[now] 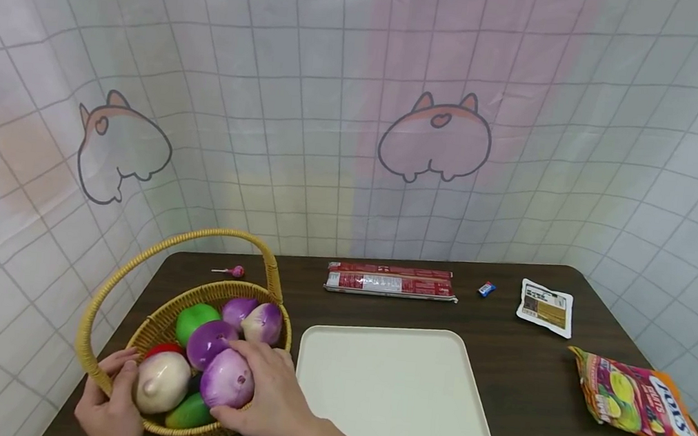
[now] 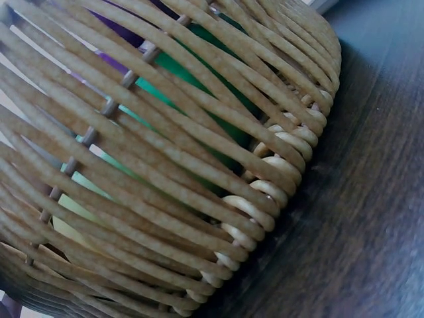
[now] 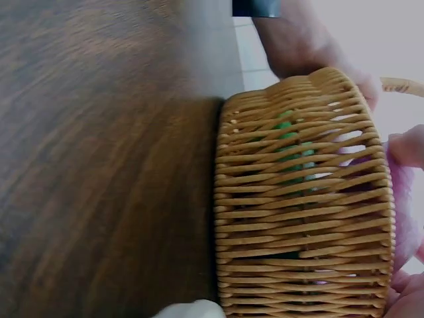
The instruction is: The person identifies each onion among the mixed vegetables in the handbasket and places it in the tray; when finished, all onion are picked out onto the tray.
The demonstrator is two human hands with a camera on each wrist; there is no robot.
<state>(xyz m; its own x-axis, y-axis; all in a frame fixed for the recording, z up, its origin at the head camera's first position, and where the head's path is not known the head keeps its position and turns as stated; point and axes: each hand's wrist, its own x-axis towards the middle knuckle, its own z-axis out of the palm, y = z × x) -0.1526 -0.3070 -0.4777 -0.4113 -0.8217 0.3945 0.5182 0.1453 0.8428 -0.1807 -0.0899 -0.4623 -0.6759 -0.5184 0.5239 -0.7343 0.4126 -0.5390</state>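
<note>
On the left of the table stands a wicker basket [image 1: 161, 317] with an arched handle, filled with shiny imitation produce. My left hand [image 1: 111, 401] grips its left side at the foot of the handle. With fingers over the top and thumb below, my right hand [image 1: 277, 395] holds a purple onion [image 1: 227, 379] at the basket's right front. Around it lie a whitish onion [image 1: 162, 383], a darker purple piece [image 1: 207, 344], a green piece [image 1: 193, 319] and a green-yellow mango-like piece [image 1: 190, 412]. In the right wrist view, the wicker side [image 3: 301, 199] hides most of the contents.
Right of the basket lies a cream tray [image 1: 392, 395]. Along the back are a lollipop [image 1: 237, 272], a long red packet [image 1: 390, 281], a small blue-red candy [image 1: 487, 289] and a white-gold pouch [image 1: 545, 308]. An orange snack bag [image 1: 641, 404] lies at the right edge.
</note>
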